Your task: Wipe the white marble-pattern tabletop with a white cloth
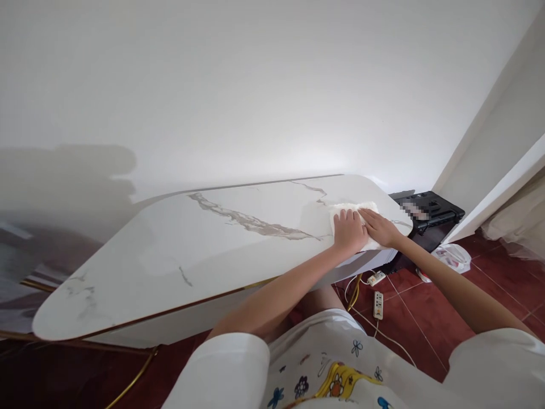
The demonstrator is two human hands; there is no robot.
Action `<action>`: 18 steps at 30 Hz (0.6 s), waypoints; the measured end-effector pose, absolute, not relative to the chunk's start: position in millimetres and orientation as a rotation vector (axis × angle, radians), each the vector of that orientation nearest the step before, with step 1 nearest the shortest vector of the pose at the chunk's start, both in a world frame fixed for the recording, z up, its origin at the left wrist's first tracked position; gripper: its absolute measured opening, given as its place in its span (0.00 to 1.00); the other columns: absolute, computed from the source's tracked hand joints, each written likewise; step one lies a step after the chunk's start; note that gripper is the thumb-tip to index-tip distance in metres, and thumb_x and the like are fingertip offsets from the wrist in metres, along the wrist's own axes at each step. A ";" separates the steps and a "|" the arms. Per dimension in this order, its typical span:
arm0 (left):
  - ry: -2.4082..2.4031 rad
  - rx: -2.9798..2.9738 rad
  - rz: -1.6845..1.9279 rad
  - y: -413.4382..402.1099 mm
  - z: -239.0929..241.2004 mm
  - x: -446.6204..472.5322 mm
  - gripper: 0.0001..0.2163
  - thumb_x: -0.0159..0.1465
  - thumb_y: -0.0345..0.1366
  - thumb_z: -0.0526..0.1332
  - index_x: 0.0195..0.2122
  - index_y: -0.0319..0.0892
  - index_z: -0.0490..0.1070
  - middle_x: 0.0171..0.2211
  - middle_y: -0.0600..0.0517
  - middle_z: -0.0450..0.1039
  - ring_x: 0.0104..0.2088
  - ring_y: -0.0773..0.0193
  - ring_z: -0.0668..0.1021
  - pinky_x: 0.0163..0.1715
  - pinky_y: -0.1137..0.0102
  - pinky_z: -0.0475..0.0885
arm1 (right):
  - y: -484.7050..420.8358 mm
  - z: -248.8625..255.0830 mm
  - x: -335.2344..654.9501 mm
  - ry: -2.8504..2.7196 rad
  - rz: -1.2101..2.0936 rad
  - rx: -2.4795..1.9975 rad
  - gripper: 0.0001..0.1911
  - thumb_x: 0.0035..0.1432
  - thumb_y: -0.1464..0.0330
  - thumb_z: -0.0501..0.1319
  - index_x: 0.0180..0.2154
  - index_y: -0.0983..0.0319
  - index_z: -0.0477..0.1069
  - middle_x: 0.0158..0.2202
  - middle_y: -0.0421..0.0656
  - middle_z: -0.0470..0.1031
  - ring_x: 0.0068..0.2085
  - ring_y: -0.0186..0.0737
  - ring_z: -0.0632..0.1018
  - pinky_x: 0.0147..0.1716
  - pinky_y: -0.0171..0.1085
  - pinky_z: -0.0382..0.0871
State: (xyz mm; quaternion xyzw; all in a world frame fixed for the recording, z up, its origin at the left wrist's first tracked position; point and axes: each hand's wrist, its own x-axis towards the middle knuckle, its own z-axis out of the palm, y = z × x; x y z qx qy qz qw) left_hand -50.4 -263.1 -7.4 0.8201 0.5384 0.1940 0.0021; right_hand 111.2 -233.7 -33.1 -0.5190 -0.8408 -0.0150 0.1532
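Observation:
A folded white cloth point(352, 208) lies on the white marble-patterned tabletop point(255, 199), close to its right end. My left hand point(349, 232) presses down on the cloth with its fingers bent over it, closed on the fabric. Beside it, my right hand point(380, 228) holds down the cloth's right part, fingers together and pointing toward the left hand. The two hands meet over the middle of the cloth. Their palms and the cloth's underside are hidden. Grey-brown veins run across the tabletop left of the hands.
The table's back edge runs along a white wall point(255, 102). A black hard case point(438, 209) stands past the right end. On the red tiled floor point(426, 318) lie two power strips point(378, 305) with cords and a white plastic bag point(453, 257). A pale curtain point(517, 213) hangs at right.

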 end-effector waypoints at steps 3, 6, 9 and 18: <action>1.692 2.568 0.620 -271.9 -6.3 -43.1 0.20 0.68 0.36 0.48 0.59 0.38 0.65 0.59 0.40 0.67 0.63 0.46 0.63 0.61 0.52 0.58 | -241.6 -32.3 117.6 -2.414 -0.027 -1.487 0.30 0.67 0.61 0.43 0.67 0.60 0.58 0.67 0.46 0.61 0.68 0.49 0.61 0.67 0.53 0.58; 1.697 2.545 0.603 -274.9 -2.6 -32.1 0.20 0.68 0.36 0.48 0.59 0.36 0.65 0.59 0.39 0.67 0.63 0.45 0.63 0.61 0.51 0.58 | -241.8 -32.9 129.0 -2.402 -0.013 -1.496 0.30 0.67 0.61 0.44 0.66 0.62 0.58 0.67 0.47 0.61 0.68 0.49 0.61 0.67 0.53 0.57; 1.673 2.541 0.598 -271.8 -0.3 -20.7 0.21 0.68 0.36 0.49 0.59 0.36 0.65 0.59 0.38 0.67 0.63 0.45 0.63 0.62 0.51 0.58 | -237.1 -34.6 142.3 -2.375 -0.011 -1.516 0.29 0.67 0.61 0.45 0.66 0.60 0.59 0.67 0.45 0.62 0.68 0.48 0.61 0.67 0.51 0.58; 1.591 2.540 0.597 -242.7 0.9 -13.8 0.20 0.68 0.37 0.49 0.58 0.38 0.66 0.59 0.38 0.68 0.63 0.45 0.63 0.61 0.51 0.57 | -215.7 -30.1 151.9 -2.354 0.033 -1.563 0.28 0.68 0.61 0.44 0.67 0.56 0.58 0.67 0.41 0.61 0.68 0.47 0.60 0.67 0.52 0.56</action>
